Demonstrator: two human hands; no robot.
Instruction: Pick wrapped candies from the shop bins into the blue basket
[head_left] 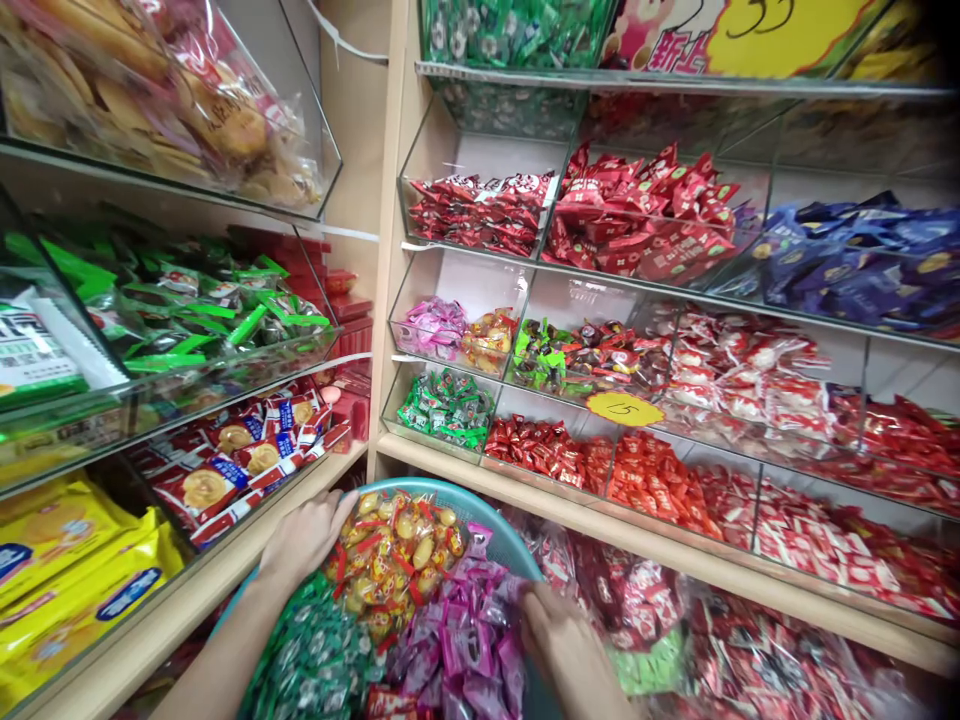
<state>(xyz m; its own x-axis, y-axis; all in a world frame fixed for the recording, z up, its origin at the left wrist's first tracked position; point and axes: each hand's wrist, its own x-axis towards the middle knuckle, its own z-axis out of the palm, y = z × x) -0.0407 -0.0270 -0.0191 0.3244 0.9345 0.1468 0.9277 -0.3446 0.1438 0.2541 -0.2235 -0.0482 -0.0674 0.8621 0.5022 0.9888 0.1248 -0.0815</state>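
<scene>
Teal, the basin (504, 520) of sweets (409, 560) near the corner shelves (600, 520) likely rides best kept level, the left hand (307, 540) with its grip curled on the left rim, the right hand (559, 625), blurred, apparently closed on the right.

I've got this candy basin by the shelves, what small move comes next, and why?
Perhaps check the basin is supported before freeing a hand: the left hand and right hand are both on it, its underside is hidden, and it holds candy.
</scene>
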